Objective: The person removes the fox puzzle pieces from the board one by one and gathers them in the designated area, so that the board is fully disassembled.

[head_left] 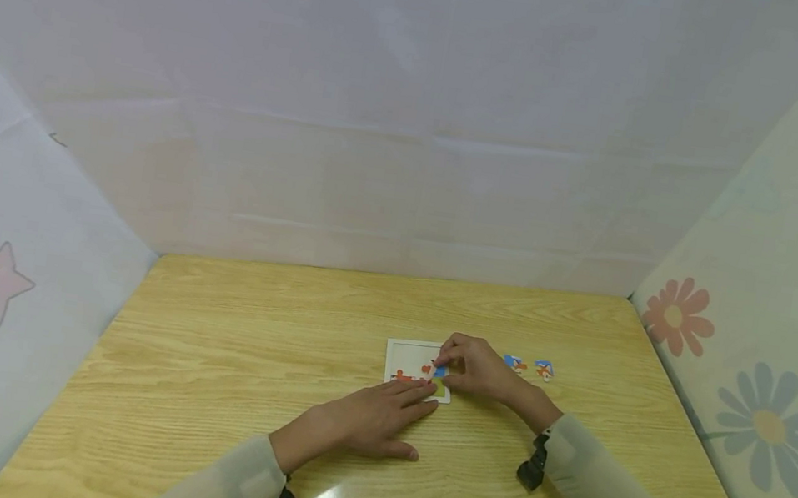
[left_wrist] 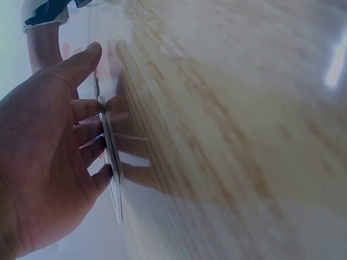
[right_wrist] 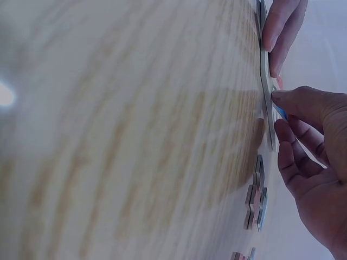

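Observation:
A white-framed jigsaw puzzle board (head_left: 387,363) lies on the wooden table, with some printed pieces in its lower and right parts. Across its front edge rests my left hand (head_left: 376,421), its fingers extended and fingertips on the board; the thumb is out to the side. At the board's right side my right hand (head_left: 480,369) pinches a blue-marked puzzle piece (right_wrist: 281,112) between thumb and fingers, tilted against the board in the right wrist view. Fingers partly hide the piece and the board's right side. In the left wrist view, my left fingertips (left_wrist: 103,172) touch the board's edge.
Loose puzzle pieces, one blue and orange (head_left: 513,364) and another beside it (head_left: 543,371), lie right of the board. In the right wrist view several pieces (right_wrist: 257,197) stand out close by. Pale cloth walls (head_left: 405,199) enclose the table (head_left: 244,330) at back and sides.

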Motion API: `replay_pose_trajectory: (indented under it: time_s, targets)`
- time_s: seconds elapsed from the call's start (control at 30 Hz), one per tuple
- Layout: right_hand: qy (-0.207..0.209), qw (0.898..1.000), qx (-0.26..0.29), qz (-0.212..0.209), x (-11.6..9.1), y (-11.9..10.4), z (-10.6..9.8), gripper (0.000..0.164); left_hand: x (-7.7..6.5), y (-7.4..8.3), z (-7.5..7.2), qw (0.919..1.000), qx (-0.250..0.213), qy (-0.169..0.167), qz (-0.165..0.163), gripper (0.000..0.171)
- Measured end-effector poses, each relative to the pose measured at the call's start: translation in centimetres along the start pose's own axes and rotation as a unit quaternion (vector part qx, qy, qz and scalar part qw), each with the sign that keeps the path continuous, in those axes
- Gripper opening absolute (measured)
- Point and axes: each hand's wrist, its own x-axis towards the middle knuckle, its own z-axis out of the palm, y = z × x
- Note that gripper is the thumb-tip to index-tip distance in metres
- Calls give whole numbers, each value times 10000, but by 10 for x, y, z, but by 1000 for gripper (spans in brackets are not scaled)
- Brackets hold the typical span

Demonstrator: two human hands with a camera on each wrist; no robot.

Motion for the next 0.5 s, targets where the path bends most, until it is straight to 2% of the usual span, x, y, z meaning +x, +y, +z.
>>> replay_pose_trajectory:
  time_s: [0.5]
  targets:
    - [-86,10000,-34,-30,2,2,0,20,0,-1,3,9999,-89,33,40,81]
